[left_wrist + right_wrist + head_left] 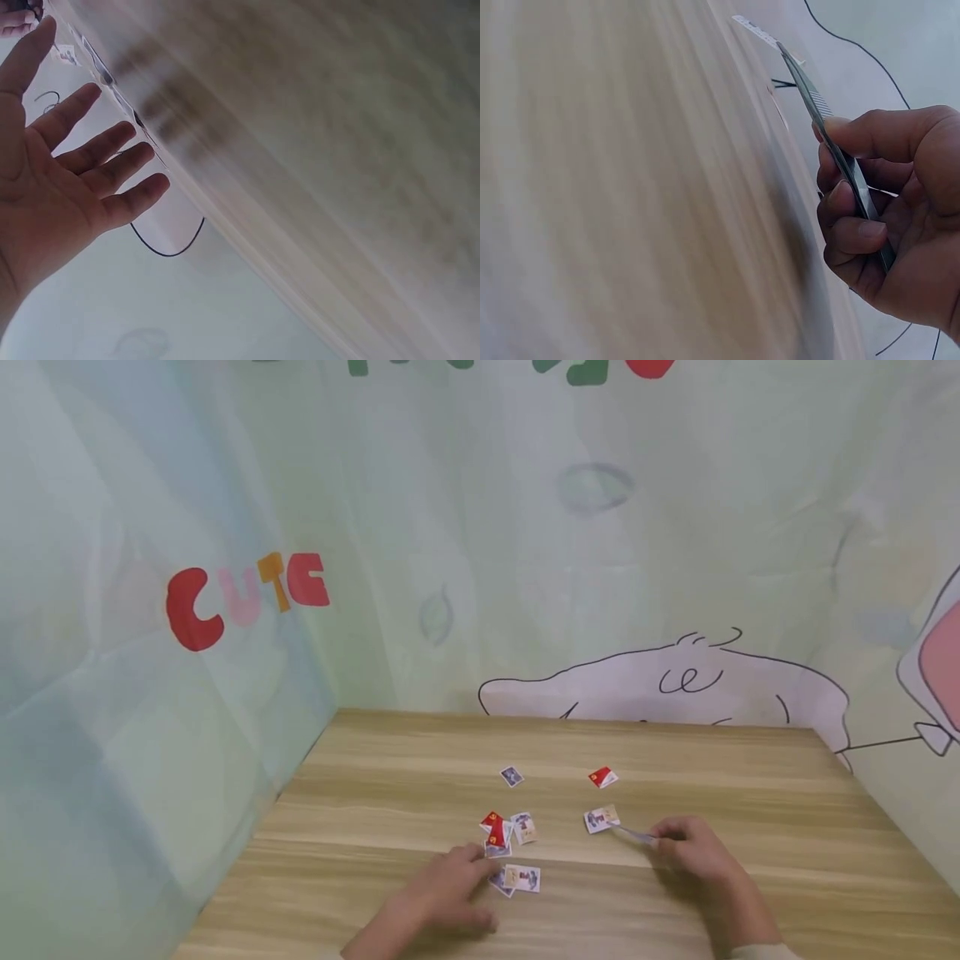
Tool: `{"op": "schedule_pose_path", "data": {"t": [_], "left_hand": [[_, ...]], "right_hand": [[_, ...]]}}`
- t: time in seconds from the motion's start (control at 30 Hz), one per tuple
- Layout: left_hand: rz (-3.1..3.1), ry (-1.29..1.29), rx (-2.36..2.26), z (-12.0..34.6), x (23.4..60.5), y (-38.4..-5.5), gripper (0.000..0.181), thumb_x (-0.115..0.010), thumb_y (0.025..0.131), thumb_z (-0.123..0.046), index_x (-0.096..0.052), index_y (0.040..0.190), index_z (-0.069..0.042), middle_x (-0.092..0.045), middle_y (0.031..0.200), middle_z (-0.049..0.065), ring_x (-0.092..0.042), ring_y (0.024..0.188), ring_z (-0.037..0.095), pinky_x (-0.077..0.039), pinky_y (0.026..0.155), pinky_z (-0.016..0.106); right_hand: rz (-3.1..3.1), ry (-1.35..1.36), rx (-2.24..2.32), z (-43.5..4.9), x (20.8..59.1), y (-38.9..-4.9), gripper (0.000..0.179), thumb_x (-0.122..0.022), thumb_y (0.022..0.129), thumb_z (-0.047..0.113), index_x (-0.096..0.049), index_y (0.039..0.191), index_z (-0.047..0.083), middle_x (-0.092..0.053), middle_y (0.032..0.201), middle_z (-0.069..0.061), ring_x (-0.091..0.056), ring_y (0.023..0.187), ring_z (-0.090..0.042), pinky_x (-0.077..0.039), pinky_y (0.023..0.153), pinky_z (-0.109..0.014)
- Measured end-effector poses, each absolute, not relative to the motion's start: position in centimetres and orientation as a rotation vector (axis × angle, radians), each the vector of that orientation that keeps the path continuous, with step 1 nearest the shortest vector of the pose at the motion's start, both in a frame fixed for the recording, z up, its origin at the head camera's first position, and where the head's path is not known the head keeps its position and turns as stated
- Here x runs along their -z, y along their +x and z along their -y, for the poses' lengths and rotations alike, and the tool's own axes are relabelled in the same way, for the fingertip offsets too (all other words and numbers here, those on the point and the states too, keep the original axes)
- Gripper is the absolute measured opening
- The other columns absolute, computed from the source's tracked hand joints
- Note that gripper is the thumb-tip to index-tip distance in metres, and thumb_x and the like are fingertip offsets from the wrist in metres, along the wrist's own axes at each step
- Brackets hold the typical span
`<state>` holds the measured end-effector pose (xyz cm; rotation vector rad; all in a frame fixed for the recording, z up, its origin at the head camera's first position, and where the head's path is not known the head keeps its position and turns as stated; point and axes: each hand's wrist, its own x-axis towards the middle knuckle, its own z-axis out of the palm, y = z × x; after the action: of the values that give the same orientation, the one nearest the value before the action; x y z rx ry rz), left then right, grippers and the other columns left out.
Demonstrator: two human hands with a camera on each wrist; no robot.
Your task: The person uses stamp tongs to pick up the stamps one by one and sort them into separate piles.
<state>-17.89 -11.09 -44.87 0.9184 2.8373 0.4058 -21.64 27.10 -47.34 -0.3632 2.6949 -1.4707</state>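
Note:
My right hand (693, 852) grips a pair of metal tweezers (836, 150) between thumb and curled fingers. At the tweezers' tips is a small stamp-like paper piece with a printed picture (600, 818), seen nearly edge-on in the right wrist view; it looks raised off the table there. My left hand (450, 889), fingers spread and fairly straight, hovers low over the table with nothing in its grasp. Close by its fingertips lie a pale printed piece (523, 878) overlapping a dark one, and red pieces (495, 831) overlapping another dark piece. A further pale piece (524, 827) lies beside the red ones.
Farther back on the wood-grain table (405, 752) lie a single dark piece (512, 776) and a red-and-white piece (602, 777). A pale cloth backdrop (450, 527) with cartoon drawings and letters rises at the table's back and sides.

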Motion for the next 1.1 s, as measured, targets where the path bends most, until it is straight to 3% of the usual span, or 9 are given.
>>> {"op": "schedule_pose_path", "data": {"t": [0.2,0.43,0.83,1.1], "left_hand": [[-2.813,1.032,-0.355,10.5,45.2,-17.5,0.062,-0.072,0.070,-0.050,-0.060,0.122,-0.019,-0.052,0.127,0.007,-0.048,0.115,0.025,-0.041,0.094,0.042],[-2.806,1.109,-0.373,10.0,45.2,-17.3,0.060,-0.075,0.068,-0.049,-0.062,0.119,-0.019,-0.054,0.108,-0.004,-0.052,0.094,0.013,-0.045,0.083,0.032],[-2.717,0.886,-0.458,9.5,45.1,-16.8,0.061,-0.075,0.070,-0.045,-0.058,0.125,-0.025,-0.048,0.129,0.003,-0.044,0.118,0.022,-0.039,0.096,0.043],[-2.729,0.913,-0.458,9.6,45.0,-16.8,0.063,-0.075,0.069,-0.044,-0.058,0.125,-0.022,-0.048,0.131,0.005,-0.044,0.119,0.025,-0.038,0.096,0.043]], "right_hand": [[-2.642,-0.298,1.540,-28.2,47.3,-21.4,0.018,-0.059,0.080,0.000,-0.063,0.095,-0.011,-0.061,0.077,-0.011,-0.053,0.065,-0.020,-0.046,0.056,-0.030],[-2.664,-0.151,1.554,-29.4,47.0,-21.2,0.021,-0.058,0.080,-0.001,-0.062,0.098,-0.012,-0.059,0.078,-0.010,-0.052,0.068,-0.022,-0.046,0.058,-0.031],[-2.764,-0.024,1.502,-31.5,46.8,-21.0,0.026,-0.055,0.084,-0.001,-0.058,0.104,-0.017,-0.059,0.078,-0.010,-0.053,0.067,-0.020,-0.046,0.057,-0.030],[-2.762,0.090,1.487,-32.9,46.6,-20.9,0.030,-0.053,0.089,0.004,-0.054,0.109,-0.018,-0.059,0.084,-0.012,-0.053,0.073,-0.021,-0.047,0.061,-0.032]]}}
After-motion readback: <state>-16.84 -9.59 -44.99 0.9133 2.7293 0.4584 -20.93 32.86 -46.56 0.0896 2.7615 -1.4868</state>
